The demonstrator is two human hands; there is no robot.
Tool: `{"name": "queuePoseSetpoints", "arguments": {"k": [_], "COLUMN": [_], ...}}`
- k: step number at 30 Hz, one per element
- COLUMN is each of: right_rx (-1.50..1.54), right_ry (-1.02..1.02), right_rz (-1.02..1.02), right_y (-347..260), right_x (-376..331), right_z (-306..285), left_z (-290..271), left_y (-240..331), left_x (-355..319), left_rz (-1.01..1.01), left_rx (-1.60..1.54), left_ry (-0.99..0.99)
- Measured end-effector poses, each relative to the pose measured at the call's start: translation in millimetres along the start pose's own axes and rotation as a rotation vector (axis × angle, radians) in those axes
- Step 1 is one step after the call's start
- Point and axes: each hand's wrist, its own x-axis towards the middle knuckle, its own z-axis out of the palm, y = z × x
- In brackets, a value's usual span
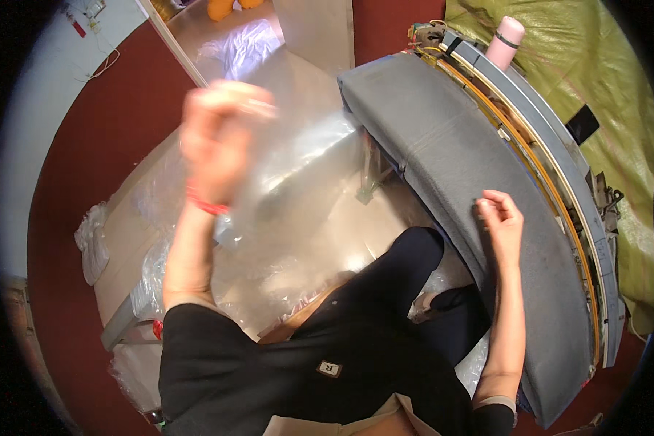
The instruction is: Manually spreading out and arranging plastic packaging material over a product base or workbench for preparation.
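I am finding the grey padded board [454,156] lying to the right of the dark-trousered legs [392,272], with an orange strip [532,164] and a pale rail [559,138] running along its far side. The right hand [501,221] is hovering over or resting on the board, contact undetermined; its fingers are curling toward the thumb, and I am not able to tell whether anything thin is being pinched. The left hand [221,142] is showing as a raised blur above a red wristband [207,203], fingers partly bent, so its grasp I am leaving undetermined. I am noting two risks: a jolt to the rail could topple the pink bottle [505,43] standing against it, and the loose clear plastic sheeting [156,272] could snag a low sweep of the left arm. On orientation, the board's long axis is running from the lower right, beside the right forearm, up and leftward, its far end pointing ahead of the wearer; the lens is probably exaggerating its bow.
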Motion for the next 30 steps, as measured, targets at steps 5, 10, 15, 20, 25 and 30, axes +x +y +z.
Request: {"name": "queuePoseSetpoints", "arguments": {"k": [5,10,15,20,25,30], "right_rx": [0.696,0.508,-0.17,-0.908,-1.102,-1.338], "right_ry": [-0.43,-0.416,-0.33,0.591,1.248,1.663], "right_rz": [-0.296,0.121,0.189,0.243,0.479,0.801], "right_y": [-119,-83,-25,-27,-40,-54], "right_x": [-69,-125,-204,-304,-527,-649], "right_z": [48,-14,-122,-276,-406,-454], "left_z": [121,146,185,248,242,179], "left_y": [96,148,138,100,31,-68], "left_x": [0,34,61,-33,-154,-113], "left_rz": [0.575,0.662,0.454,0.281,0.002,-0.036], "left_rx": [-0.091,-0.086,-0.387,-0.503,-0.504,0.074], "left_ry": [-0.349,-0.339,-0.418,-1.351,-1.586,-1.692]}}
